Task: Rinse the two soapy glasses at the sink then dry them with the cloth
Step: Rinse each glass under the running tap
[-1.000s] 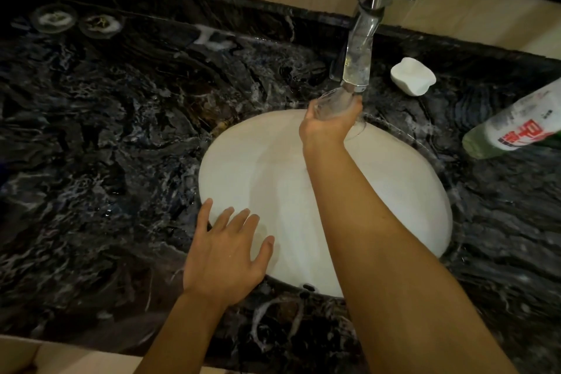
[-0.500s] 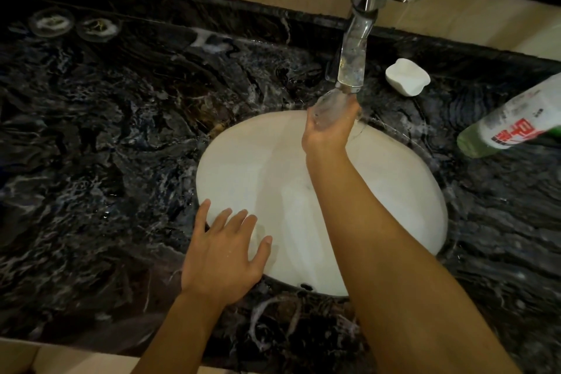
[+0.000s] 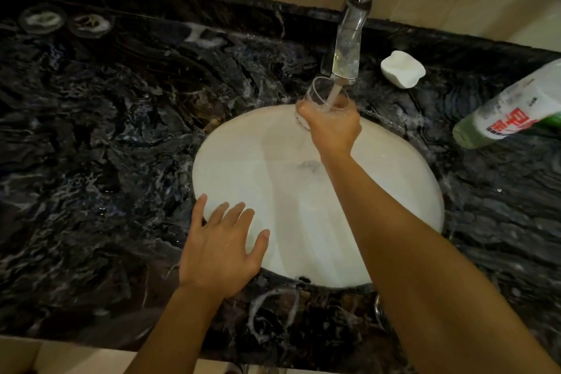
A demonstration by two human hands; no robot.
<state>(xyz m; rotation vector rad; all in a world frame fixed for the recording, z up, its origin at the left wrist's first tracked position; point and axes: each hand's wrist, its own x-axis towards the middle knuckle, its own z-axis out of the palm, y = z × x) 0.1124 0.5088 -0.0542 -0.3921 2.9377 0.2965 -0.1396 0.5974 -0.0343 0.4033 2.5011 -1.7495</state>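
Note:
My right hand (image 3: 332, 127) grips a clear glass (image 3: 318, 94) under the chrome tap (image 3: 349, 48) at the far rim of the white sink (image 3: 243, 167). Water streams from the spout into the glass's open mouth, which tilts up and away from me. My left hand (image 3: 221, 249) rests flat, fingers spread, on the sink's near left rim and holds nothing. No second glass and no cloth show in this view.
Wet black marble counter (image 3: 106, 146) surrounds the basin. A white soap dish (image 3: 402, 68) sits right of the tap. A green bottle with a white label (image 3: 510, 109) lies at the right edge. Two small round glass dishes (image 3: 65, 21) stand at the far left.
My right hand has turned the glass so its mouth faces the spout, and water now runs into it. My left hand has stayed on the sink rim.

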